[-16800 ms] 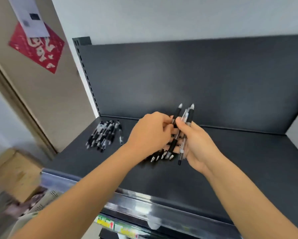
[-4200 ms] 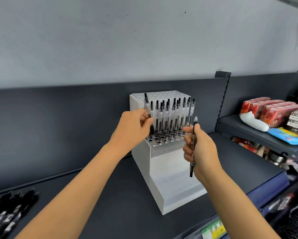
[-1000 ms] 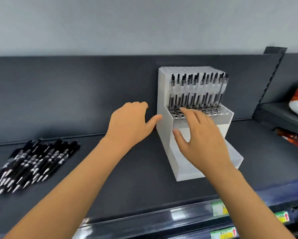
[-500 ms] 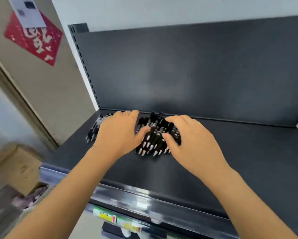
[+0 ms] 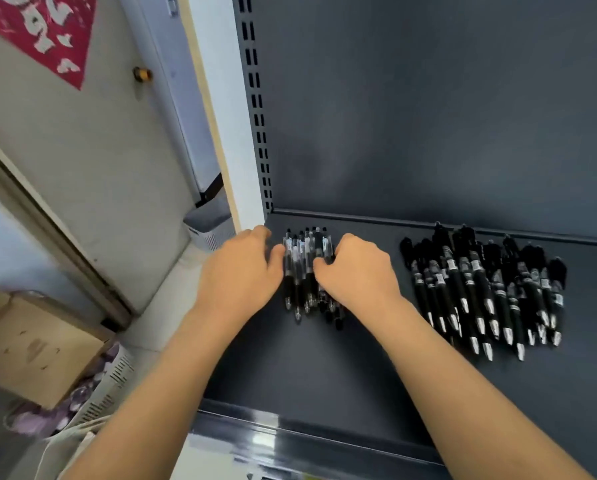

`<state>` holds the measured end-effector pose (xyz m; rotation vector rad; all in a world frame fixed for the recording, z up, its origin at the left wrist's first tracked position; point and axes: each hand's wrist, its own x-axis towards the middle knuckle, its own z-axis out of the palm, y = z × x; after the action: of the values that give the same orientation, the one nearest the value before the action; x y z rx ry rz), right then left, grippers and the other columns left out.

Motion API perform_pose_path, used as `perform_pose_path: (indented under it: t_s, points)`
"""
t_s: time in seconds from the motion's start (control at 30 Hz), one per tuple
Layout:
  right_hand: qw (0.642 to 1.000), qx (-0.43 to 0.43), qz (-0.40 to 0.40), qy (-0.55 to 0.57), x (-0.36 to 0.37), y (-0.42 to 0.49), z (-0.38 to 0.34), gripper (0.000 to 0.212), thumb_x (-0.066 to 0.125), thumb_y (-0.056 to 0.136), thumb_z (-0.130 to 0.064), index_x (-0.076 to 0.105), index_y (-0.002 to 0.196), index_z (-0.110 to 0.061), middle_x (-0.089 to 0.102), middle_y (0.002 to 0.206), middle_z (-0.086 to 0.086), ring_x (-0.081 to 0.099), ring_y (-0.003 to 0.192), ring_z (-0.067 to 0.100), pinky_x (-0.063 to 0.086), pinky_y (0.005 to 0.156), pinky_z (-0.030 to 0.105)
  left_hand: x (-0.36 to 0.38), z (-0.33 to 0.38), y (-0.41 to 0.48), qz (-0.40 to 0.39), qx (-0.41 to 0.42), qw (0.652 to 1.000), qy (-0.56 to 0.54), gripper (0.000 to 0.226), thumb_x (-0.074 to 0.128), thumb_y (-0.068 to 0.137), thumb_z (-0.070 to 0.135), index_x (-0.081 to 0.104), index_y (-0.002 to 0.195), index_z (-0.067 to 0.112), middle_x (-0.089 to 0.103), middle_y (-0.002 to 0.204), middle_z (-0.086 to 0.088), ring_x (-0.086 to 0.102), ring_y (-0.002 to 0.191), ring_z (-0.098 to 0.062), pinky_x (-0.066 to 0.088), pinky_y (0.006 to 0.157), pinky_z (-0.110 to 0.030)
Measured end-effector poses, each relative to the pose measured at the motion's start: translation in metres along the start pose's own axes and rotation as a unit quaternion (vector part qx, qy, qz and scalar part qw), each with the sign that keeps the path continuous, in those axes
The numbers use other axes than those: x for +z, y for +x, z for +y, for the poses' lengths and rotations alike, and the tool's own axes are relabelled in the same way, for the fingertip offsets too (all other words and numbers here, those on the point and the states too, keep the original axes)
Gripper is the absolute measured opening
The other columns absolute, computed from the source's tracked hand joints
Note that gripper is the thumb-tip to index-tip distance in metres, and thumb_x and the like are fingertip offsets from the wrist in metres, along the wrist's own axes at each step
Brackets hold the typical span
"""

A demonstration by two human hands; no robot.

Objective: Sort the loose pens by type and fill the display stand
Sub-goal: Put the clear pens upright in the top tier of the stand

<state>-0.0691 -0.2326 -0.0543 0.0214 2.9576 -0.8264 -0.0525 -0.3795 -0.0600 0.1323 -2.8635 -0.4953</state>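
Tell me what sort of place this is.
Most likely a shop, at a retail shelving unit. A dark metal shelf hangs on a slotted upright. A large batch of identical black pens lies on it like stock, with a smaller bunch beside it.

The shelf [image 5: 324, 368] is dark grey; the loose pens [image 5: 480, 289] are black with silver tips and white bands; the bundled pens [image 5: 305, 268] are black and clear.
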Motion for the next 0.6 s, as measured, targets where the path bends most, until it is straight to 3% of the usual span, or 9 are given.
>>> perform_pose_path:
  t_s: [0.1,0.2,0.43,0.6]
  points:
    - [0.999,0.041,-0.017,-0.006,-0.002,0.008,-0.003,0.033,0.063,0.08,-0.034,0.041,0.069,-0.012,0.052,0.065,0.0,0.052,0.061,0.019,0.032,0.044,0.023,0.002,-0.004,0.006,0.005,0.01,1.0,-0.027,0.038,0.045,0.097,0.039,0.052,0.127,0.018,0.064,0.117,0.001,0.059,0.106,-0.024,0.05,0.085,-0.039]
    - [0.997,0.059,-0.041,-0.023,-0.004,0.013,-0.004,0.035,0.068,0.077,-0.032,0.04,0.067,-0.013,0.055,0.065,0.001,0.056,0.058,0.019,0.038,0.045,0.022,0.0,-0.003,0.01,0.01,0.019,0.999,-0.04,0.038,0.049,0.095,0.039,0.053,0.126,0.018,0.064,0.114,0.002,0.059,0.104,-0.023,0.051,0.085,-0.04]
    - [0.992,0.055,-0.076,-0.087,-0.005,0.017,-0.004,0.041,0.057,0.091,-0.034,0.038,0.063,-0.011,0.045,0.06,0.0,0.041,0.052,0.012,0.029,0.042,0.024,-0.007,0.007,0.021,0.032,0.043,0.998,-0.045,0.039,0.047,0.096,0.04,0.049,0.131,0.02,0.063,0.117,0.006,0.059,0.108,-0.019,0.045,0.077,-0.031]
    - [0.994,0.062,-0.087,-0.021,-0.011,0.018,0.005,0.039,0.045,0.099,-0.031,0.038,0.067,-0.011,0.052,0.062,0.005,0.052,0.044,0.018,0.041,0.043,0.022,-0.013,0.021,0.029,0.043,0.052,0.995,-0.076,0.039,0.047,0.097,0.038,0.049,0.131,0.02,0.065,0.108,0.009,0.059,0.102,-0.016,0.039,0.071,-0.028]
